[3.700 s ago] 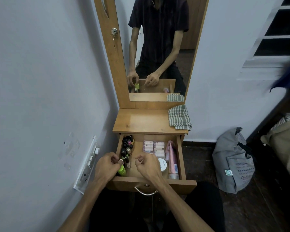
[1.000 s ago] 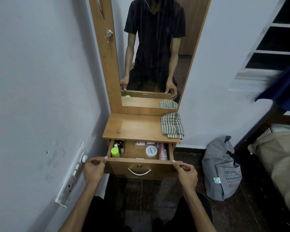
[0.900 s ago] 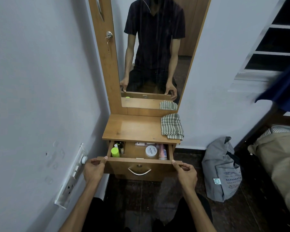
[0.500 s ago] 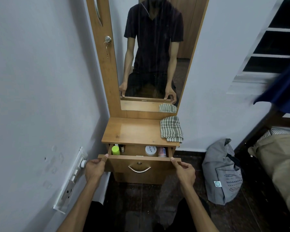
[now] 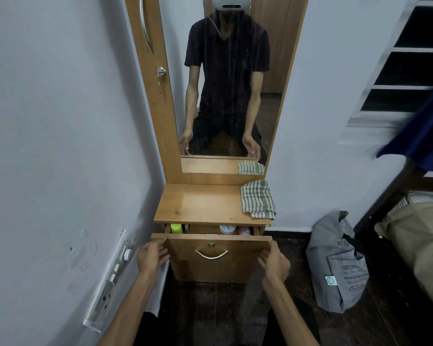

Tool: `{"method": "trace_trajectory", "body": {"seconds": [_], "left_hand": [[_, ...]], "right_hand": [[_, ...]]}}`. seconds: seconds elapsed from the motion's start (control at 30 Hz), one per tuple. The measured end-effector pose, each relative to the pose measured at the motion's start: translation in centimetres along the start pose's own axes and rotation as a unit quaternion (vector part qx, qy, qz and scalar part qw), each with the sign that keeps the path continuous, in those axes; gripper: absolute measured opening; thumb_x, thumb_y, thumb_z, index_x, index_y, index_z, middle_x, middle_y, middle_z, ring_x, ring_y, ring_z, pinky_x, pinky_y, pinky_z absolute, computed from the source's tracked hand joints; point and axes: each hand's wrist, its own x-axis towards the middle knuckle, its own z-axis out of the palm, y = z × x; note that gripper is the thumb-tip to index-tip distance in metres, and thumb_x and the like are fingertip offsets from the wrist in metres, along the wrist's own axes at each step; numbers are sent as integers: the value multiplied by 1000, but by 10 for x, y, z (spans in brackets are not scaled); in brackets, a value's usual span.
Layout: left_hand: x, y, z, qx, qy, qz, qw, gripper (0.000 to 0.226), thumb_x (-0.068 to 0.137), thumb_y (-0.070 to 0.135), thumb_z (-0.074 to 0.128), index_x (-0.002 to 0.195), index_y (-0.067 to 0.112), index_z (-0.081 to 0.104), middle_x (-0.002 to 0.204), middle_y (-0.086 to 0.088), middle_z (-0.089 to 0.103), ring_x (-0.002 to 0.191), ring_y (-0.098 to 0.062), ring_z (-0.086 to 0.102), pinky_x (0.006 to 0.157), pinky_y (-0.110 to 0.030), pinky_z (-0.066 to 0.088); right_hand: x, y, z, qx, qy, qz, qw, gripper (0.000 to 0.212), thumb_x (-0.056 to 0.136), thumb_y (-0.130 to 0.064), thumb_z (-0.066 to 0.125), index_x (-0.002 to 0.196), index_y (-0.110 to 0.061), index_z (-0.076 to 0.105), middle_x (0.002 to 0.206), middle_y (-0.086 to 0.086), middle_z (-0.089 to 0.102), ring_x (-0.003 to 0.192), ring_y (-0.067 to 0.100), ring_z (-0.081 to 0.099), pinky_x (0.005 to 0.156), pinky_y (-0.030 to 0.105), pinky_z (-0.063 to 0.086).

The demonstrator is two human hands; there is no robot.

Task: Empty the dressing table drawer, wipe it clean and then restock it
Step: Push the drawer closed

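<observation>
Our left hand (image 5: 152,255) and right hand (image 5: 273,260) sit at the two ends of the brown wooden drawer front (image 5: 211,248), fingers loosely spread rather than pinching its corners as they did a second ago, and the drawer now shows only a narrow gap under the wooden tabletop (image 5: 200,203). Through that gap we count three things clearly: one lime-green bottle cap (image 5: 176,228), one round white jar lid (image 5: 228,229) and one pink tube (image 5: 244,230), with perhaps a dark bottle beside the cap. One green-and-white checked cloth (image 5: 258,199) lies folded on the tabletop's right side.
</observation>
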Motion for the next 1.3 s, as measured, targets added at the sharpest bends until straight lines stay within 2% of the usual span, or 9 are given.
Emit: {"method": "trace_trajectory", "body": {"seconds": [0.07, 0.2, 0.37, 0.6, 0.77, 0.97, 1.1, 1.23, 1.3], "left_hand": [[-3, 4, 5, -26, -13, -5, 1000, 30, 93, 13, 66, 121, 3, 60, 126, -23, 63, 115, -33, 63, 90, -44, 56], [-8, 10, 16, -59, -46, -8, 997, 51, 95, 23, 63, 142, 8, 51, 140, -18, 54, 129, -30, 54, 100, -43, 52], [-9, 16, 32, -81, -88, 2, 993, 59, 98, 39, 56, 150, 16, 44, 155, -8, 43, 145, -25, 38, 113, -38, 33], [-5, 28, 50, -104, -110, -3, 988, 60, 99, 45, 53, 149, 12, 45, 145, -3, 52, 141, -21, 42, 105, -34, 35], [-4, 32, 54, -105, -116, 2, 988, 52, 99, 47, 53, 141, 16, 54, 114, 5, 65, 97, -5, 59, 85, -30, 42], [-4, 44, 55, -104, -137, -5, 985, 51, 96, 50, 55, 135, 17, 60, 123, -1, 69, 111, -15, 63, 77, -32, 49], [-6, 38, 48, -85, -152, -22, 985, 53, 95, 52, 57, 135, 17, 59, 132, -3, 65, 114, -17, 62, 88, -35, 50], [-10, 39, 45, -71, -141, -20, 987, 70, 93, 52, 59, 150, 14, 45, 150, -7, 50, 138, -23, 47, 112, -44, 39], [-16, 42, 46, -70, -134, -17, 988, 76, 94, 51, 58, 155, 13, 36, 157, -8, 42, 145, -24, 38, 116, -46, 31]], "right_hand": [[-3, -3, 5, 54, -31, 22, 998, 28, 94, -34, 70, 107, -10, 71, 110, 11, 75, 94, 20, 72, 84, 36, 60], [-6, -15, 13, 89, -74, 37, 993, 53, 93, -36, 70, 131, 1, 64, 124, 15, 69, 109, 27, 68, 96, 40, 57], [-3, -31, 24, 81, -118, 41, 989, 61, 94, -39, 65, 143, -4, 54, 141, 15, 60, 131, 30, 57, 108, 46, 48], [9, -41, 39, 60, -152, 28, 986, 65, 94, -44, 64, 151, -15, 48, 152, 11, 50, 139, 30, 46, 111, 49, 43], [10, -41, 43, 66, -150, 20, 986, 64, 93, -40, 66, 149, -15, 48, 150, 10, 51, 138, 28, 46, 111, 48, 43], [3, -54, 54, 80, -167, 23, 982, 54, 86, -42, 73, 132, -23, 54, 140, 8, 53, 125, 26, 51, 95, 42, 45], [1, -52, 44, 51, -191, 31, 980, 71, 86, -45, 72, 147, -23, 45, 154, 9, 40, 140, 31, 40, 103, 47, 45], [-4, -58, 26, 32, -228, 30, 973, 94, 73, -54, 71, 155, -23, 37, 160, 9, 36, 142, 31, 41, 104, 50, 46], [-5, -61, 21, 27, -224, 24, 974, 87, 83, -50, 69, 157, -20, 34, 162, 11, 35, 141, 32, 43, 103, 49, 49]]}}
